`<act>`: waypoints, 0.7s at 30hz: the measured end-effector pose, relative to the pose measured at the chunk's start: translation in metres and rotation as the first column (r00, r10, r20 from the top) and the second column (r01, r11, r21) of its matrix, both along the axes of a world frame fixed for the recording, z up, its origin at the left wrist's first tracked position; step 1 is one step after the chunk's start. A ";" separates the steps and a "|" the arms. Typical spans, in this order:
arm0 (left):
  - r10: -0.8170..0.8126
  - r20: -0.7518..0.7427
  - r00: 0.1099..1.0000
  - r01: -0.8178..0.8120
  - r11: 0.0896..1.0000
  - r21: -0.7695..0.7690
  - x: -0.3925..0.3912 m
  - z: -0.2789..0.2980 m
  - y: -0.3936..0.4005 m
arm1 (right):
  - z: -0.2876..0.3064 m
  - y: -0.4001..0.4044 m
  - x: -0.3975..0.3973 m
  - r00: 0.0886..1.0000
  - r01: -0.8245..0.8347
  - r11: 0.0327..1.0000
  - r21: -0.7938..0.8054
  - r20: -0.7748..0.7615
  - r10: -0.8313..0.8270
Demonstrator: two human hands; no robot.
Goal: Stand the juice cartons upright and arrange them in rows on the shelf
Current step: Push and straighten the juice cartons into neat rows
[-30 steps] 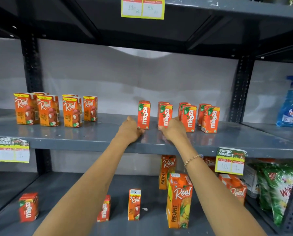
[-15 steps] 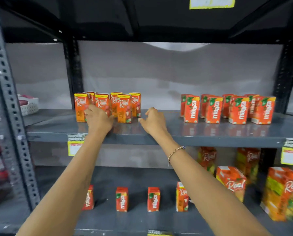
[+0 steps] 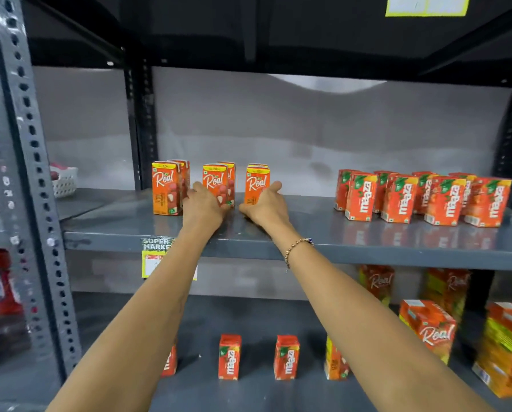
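- Left hand (image 3: pixel 202 205): on the middle shelf (image 3: pixel 308 233), fingers curled around the base of the middle Real carton (image 3: pixel 215 185).
- Right hand (image 3: pixel 265 203): fingers spread, cupping the right-hand Real carton (image 3: pixel 257 185) at the left hand's 3 o'clock.
- Third Real carton (image 3: pixel 166 188): upright, at the left hand's 9 o'clock, untouched; another stands behind each front carton.
- Maaza cartons (image 3: pixel 421 197): upright in two rows, farther toward 3 o'clock, well apart from the hands.
- Lower shelf, 6 o'clock: small Maaza cartons (image 3: pixel 286 356), upright and spaced out.
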State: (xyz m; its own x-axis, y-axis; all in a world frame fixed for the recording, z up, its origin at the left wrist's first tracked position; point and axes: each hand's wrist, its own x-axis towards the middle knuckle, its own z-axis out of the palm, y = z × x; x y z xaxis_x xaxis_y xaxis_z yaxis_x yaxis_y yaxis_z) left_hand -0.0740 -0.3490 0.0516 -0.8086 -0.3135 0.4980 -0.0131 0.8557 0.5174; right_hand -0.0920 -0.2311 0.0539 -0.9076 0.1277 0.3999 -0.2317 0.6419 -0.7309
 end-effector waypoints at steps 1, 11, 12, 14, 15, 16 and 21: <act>-0.024 -0.002 1.000 0.024 1.000 0.016 -0.002 -0.001 0.000 | -0.002 0.003 -0.001 1.000 0.021 1.000 0.015 -0.003 -0.021; 0.004 -0.050 0.999 -0.010 0.995 -0.104 -0.004 -0.007 0.002 | -0.005 0.000 -0.003 0.998 0.052 0.998 0.029 -0.040 -0.050; 0.005 -0.048 0.999 -0.010 0.994 -0.106 -0.004 -0.007 0.002 | -0.006 0.000 -0.003 0.998 0.049 0.998 0.026 -0.035 -0.049; 0.002 -0.044 0.999 -0.006 0.996 -0.088 -0.003 -0.008 0.003 | -0.006 0.000 -0.003 0.998 0.051 0.999 0.016 -0.034 -0.050; 0.002 -0.045 0.999 -0.006 0.997 -0.076 -0.003 -0.008 0.003 | -0.007 0.000 -0.002 0.998 0.053 0.999 0.009 -0.037 -0.052; 0.003 -0.046 0.999 -0.006 0.998 -0.063 -0.002 -0.008 0.003 | -0.007 0.000 -0.002 0.998 0.054 0.999 0.003 -0.040 -0.054; 0.000 -0.044 0.999 -0.001 0.999 -0.032 0.000 -0.007 0.004 | -0.006 0.002 0.000 0.999 0.039 0.999 -0.008 -0.032 -0.039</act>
State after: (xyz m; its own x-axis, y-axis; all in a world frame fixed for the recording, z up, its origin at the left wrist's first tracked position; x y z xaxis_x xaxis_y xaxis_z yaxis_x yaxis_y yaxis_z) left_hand -0.0745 -0.3451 0.0448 -0.7852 -0.2974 0.5431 0.0088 0.8717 0.4899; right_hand -0.0924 -0.2295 0.0483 -0.8885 0.1661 0.4279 -0.2301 0.6454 -0.7283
